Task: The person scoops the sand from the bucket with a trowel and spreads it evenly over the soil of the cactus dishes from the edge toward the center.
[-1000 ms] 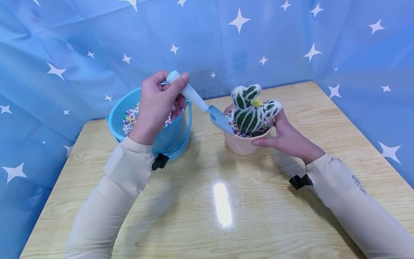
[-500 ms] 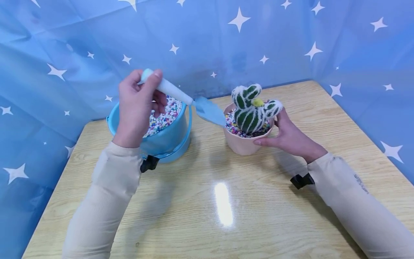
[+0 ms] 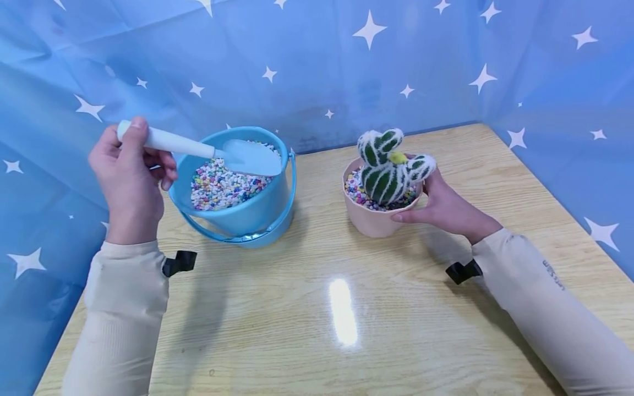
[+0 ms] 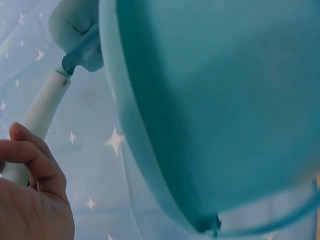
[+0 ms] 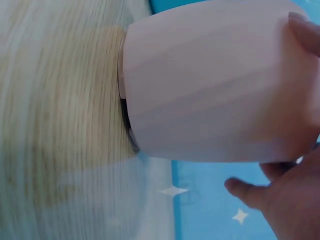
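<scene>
My left hand (image 3: pixel 132 176) grips the white handle of a small blue trowel (image 3: pixel 252 158). Its blade hovers over a blue bucket (image 3: pixel 242 217) of multicoloured pebbles (image 3: pixel 225 187). In the left wrist view, curled fingers wrap the trowel's handle (image 4: pixel 47 102) beside the bucket's wall (image 4: pixel 225 125). On the right, my right hand (image 3: pixel 441 206) holds the rim of a pale pink pot (image 3: pixel 371 221), thumb in front. A fuzzy green-and-white cactus (image 3: pixel 383 181) stands in it among coloured pebbles. The right wrist view shows the pot's side (image 5: pixel 215 85) close up, its base at the tabletop.
A wooden table (image 3: pixel 297 308) carries both containers. Blue cloth with white stars (image 3: pixel 317 66) hangs behind and along the sides. The bucket's handle (image 3: pixel 292 190) hangs down its front and right side.
The left hand has drawn the trowel leftward, from the pot's rim back to above the bucket. The right hand still holds the pot, which stays in place.
</scene>
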Action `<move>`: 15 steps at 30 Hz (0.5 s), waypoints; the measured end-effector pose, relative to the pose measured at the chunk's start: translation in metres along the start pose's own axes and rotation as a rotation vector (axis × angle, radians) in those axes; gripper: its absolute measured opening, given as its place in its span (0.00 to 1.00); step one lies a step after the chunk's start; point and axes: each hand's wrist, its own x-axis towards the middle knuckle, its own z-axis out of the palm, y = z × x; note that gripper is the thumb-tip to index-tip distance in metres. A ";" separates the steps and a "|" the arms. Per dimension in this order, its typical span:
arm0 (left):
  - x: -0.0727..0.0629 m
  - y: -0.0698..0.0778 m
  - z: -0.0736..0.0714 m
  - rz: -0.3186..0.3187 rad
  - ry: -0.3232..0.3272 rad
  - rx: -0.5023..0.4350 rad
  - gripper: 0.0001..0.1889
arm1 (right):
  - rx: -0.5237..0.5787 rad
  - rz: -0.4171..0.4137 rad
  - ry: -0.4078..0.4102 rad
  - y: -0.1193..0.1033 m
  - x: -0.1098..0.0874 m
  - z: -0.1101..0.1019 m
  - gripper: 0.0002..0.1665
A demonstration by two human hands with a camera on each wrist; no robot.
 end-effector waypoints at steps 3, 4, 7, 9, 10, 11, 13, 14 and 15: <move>0.002 0.002 -0.011 0.003 0.045 -0.003 0.15 | 0.000 -0.005 -0.007 0.001 -0.001 -0.001 0.70; 0.003 0.003 -0.014 0.004 0.061 -0.006 0.15 | -0.001 -0.005 -0.012 0.002 -0.001 -0.001 0.70; 0.006 0.006 -0.025 0.005 0.113 -0.011 0.15 | 0.000 -0.004 -0.021 0.002 -0.001 -0.002 0.67; 0.008 0.007 -0.032 0.001 0.147 -0.011 0.15 | -0.008 -0.014 -0.007 0.003 -0.001 -0.001 0.63; 0.008 0.007 -0.034 -0.005 0.163 -0.012 0.15 | -0.006 -0.017 0.002 0.003 -0.001 0.000 0.62; 0.009 0.007 -0.037 -0.012 0.177 -0.014 0.15 | -0.005 -0.027 0.012 0.003 -0.001 0.001 0.61; 0.010 0.007 -0.042 -0.022 0.196 -0.008 0.15 | -0.004 -0.045 0.030 0.003 -0.001 0.003 0.60; 0.010 0.006 -0.044 -0.030 0.202 -0.005 0.15 | -0.002 -0.048 0.035 0.003 -0.001 0.003 0.60; 0.011 0.006 -0.046 -0.038 0.209 -0.002 0.15 | -0.002 -0.049 0.036 0.002 -0.001 0.004 0.60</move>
